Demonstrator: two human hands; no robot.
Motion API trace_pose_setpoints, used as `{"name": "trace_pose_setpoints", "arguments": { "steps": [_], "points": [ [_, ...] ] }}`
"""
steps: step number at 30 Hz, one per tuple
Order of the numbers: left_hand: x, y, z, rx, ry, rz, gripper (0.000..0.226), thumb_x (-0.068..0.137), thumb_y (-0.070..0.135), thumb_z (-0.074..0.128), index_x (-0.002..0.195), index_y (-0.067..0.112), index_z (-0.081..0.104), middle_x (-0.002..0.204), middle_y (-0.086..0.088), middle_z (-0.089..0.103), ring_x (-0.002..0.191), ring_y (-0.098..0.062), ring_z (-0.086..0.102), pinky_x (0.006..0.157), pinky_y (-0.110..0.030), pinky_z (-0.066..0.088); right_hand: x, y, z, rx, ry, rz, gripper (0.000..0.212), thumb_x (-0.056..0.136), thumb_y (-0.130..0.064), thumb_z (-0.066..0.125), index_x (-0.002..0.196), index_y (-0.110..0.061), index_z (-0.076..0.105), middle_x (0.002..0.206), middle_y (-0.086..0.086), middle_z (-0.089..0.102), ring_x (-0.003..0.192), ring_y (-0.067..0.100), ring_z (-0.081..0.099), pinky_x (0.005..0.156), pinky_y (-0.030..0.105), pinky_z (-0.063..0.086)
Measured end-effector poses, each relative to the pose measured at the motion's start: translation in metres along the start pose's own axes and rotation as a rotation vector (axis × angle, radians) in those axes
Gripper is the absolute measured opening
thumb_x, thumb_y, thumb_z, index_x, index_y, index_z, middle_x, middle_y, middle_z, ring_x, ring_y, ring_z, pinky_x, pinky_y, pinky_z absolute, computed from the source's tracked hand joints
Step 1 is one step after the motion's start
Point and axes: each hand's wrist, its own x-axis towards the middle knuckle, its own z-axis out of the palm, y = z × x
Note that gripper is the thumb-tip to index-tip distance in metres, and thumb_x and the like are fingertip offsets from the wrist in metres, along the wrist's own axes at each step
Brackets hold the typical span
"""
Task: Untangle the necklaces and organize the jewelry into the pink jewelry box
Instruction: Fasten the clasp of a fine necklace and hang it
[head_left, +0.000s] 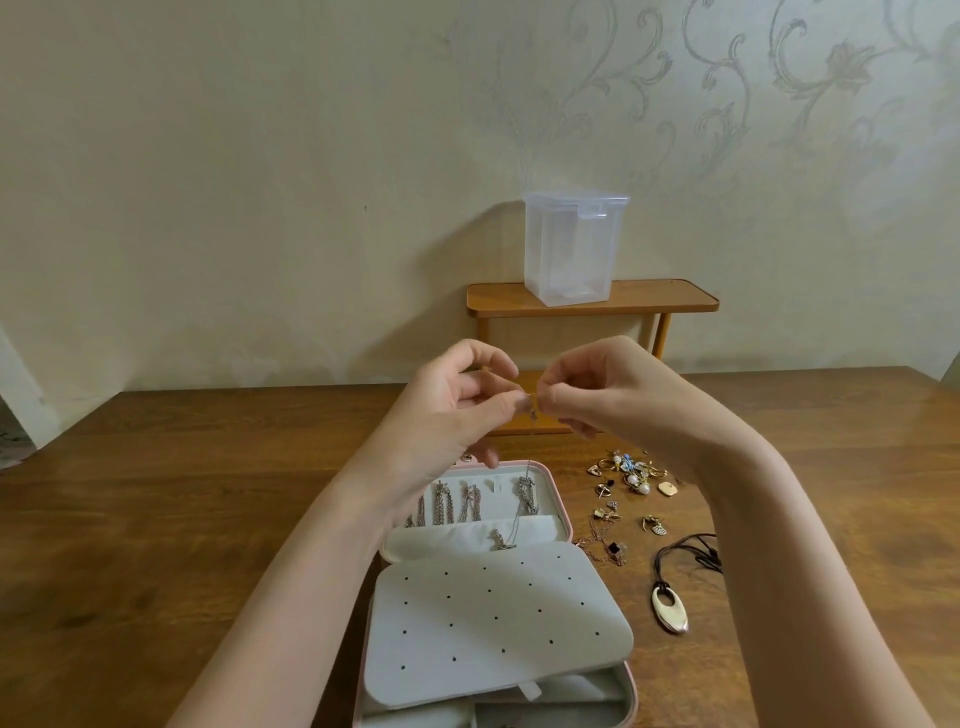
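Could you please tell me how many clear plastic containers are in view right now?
1: the clear plastic container stands lidded on the small wooden shelf against the wall, behind both hands. None other shows.

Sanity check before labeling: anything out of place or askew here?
Mostly work in progress. Loose jewelry lies scattered on the table right of the pink jewelry box. The box's perforated earring panel sits tilted. Both hands pinch a thin chain.
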Motion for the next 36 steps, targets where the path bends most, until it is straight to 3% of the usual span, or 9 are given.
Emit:
{"name": "trace_pose_setpoints", "arguments": {
  "steps": [3,6,9,14,19,23,28,31,36],
  "points": [
    [0.000,0.002,-0.002,0.119,0.070,0.085,0.012,0.085,0.012,0.066,0.092,0.019,0.058,0.077,0.004,0.065,0.068,-0.005,0.061,0.049,-0.019,0.047,-0.001,0.000,-0.002,0.129,-0.005,0.023,0.019,0.087,-0.011,0.058,0.075,0.001,0.066,0.059,0.002,0.053,0.055,0.008,0.046,0.053,0.017,0.038],
    [-0.001,0.006,-0.008,0.205,0.168,0.166,0.008,0.086,0.014,0.064,0.087,0.022,0.064,0.081,0.002,0.068,0.069,-0.008,0.063,0.051,-0.021,0.050,0.000,0.000,-0.004,0.342,0.000,0.077,0.024,0.089,-0.006,0.053,0.067,-0.005,0.065,0.059,0.002,0.052,0.055,0.009,0.045,0.052,0.016,0.039],
    [-0.006,0.016,-0.010,0.218,0.132,0.209,0.005,0.082,0.019,0.067,0.082,0.024,0.069,0.079,0.006,0.071,0.071,-0.011,0.065,0.051,-0.021,0.051,0.002,0.001,-0.005,0.462,0.015,0.095,0.024,0.090,-0.006,0.052,0.068,-0.005,0.062,0.059,0.002,0.052,0.054,0.008,0.044,0.052,0.016,0.039],
    [-0.009,0.015,0.001,0.311,0.099,0.188,0.008,0.075,0.028,0.072,0.083,0.026,0.071,0.076,0.008,0.072,0.069,-0.014,0.068,0.057,-0.031,0.058,0.003,0.002,-0.003,0.520,0.000,0.092,0.022,0.088,-0.005,0.054,0.070,-0.002,0.065,0.065,0.007,0.052,0.057,0.009,0.045,0.055,0.018,0.040],
    [-0.007,0.012,0.006,0.356,0.207,0.265,0.003,0.076,0.021,0.073,0.080,0.021,0.073,0.069,0.005,0.071,0.063,-0.011,0.066,0.050,-0.020,0.053,0.004,0.003,-0.002,0.518,0.000,0.090,0.019,0.089,-0.006,0.054,0.075,-0.001,0.067,0.065,0.006,0.052,0.056,0.008,0.045,0.054,0.018,0.040],
    [-0.005,0.010,0.004,0.373,0.206,0.261,0.005,0.077,0.020,0.071,0.076,0.024,0.072,0.070,0.008,0.070,0.063,-0.015,0.066,0.049,-0.033,0.056,0.005,0.004,0.000,0.485,0.001,0.132,0.022,0.090,-0.008,0.052,0.069,-0.003,0.058,0.059,0.002,0.047,0.053,0.010,0.040,0.050,0.019,0.036],
    [-0.007,0.009,0.004,0.621,0.267,0.458,0.007,0.076,0.013,0.071,0.072,0.018,0.071,0.065,0.011,0.066,0.065,-0.002,0.062,0.056,-0.013,0.049,0.006,0.004,0.003,0.422,0.016,0.168,0.024,0.088,-0.008,0.050,0.064,-0.006,0.050,0.056,0.002,0.043,0.051,0.011,0.037,0.047,0.019,0.033],
    [-0.007,0.006,0.004,0.720,0.221,0.532,0.005,0.074,0.020,0.068,0.071,0.016,0.068,0.063,0.012,0.062,0.062,-0.004,0.059,0.055,-0.013,0.046,0.006,0.004,0.004,0.421,0.053,0.169,0.026,0.086,-0.007,0.051,0.060,-0.006,0.051,0.055,0.002,0.043,0.051,0.012,0.037,0.048,0.020,0.033],
    [-0.010,0.010,0.004,0.548,-0.008,0.375,0.018,0.079,0.025,0.066,0.063,0.017,0.065,0.058,0.009,0.062,0.055,-0.005,0.057,0.054,-0.012,0.043,0.005,0.005,0.000,0.403,0.117,0.148,0.025,0.088,-0.008,0.051,0.063,-0.006,0.053,0.057,0.002,0.044,0.054,0.012,0.038,0.053,0.023,0.033]
  ]
}}
